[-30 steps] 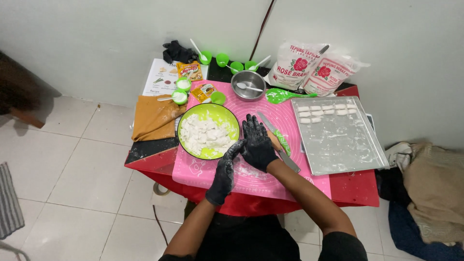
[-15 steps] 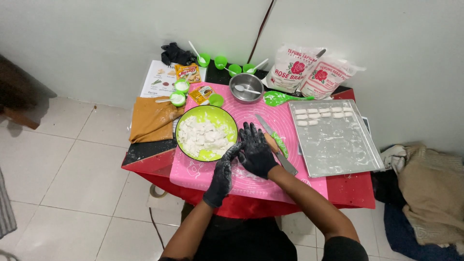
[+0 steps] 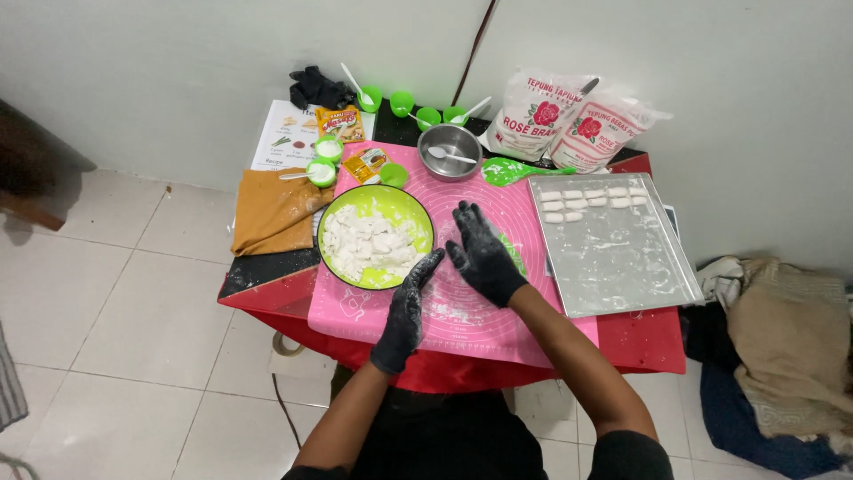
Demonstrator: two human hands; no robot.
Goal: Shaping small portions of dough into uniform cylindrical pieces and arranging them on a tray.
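left hand [image 3: 407, 307] gloved, grip open, fingertips by green bowl [image 3: 410, 206] rim | right hand [image 3: 484, 258] grip open, empty, above pink mat [image 3: 533, 213] | dough pieces [image 3: 369, 244] in bowl on surface

A single head-worn camera looks steeply down from above the person's own body, facing the far wall. It stands fairly far back, so the whole small red table [image 3: 653, 342] fits in view, with tiled floor on the left and a heap of cloth [image 3: 786, 342] on the right. The person's forearms enter from the near edge.
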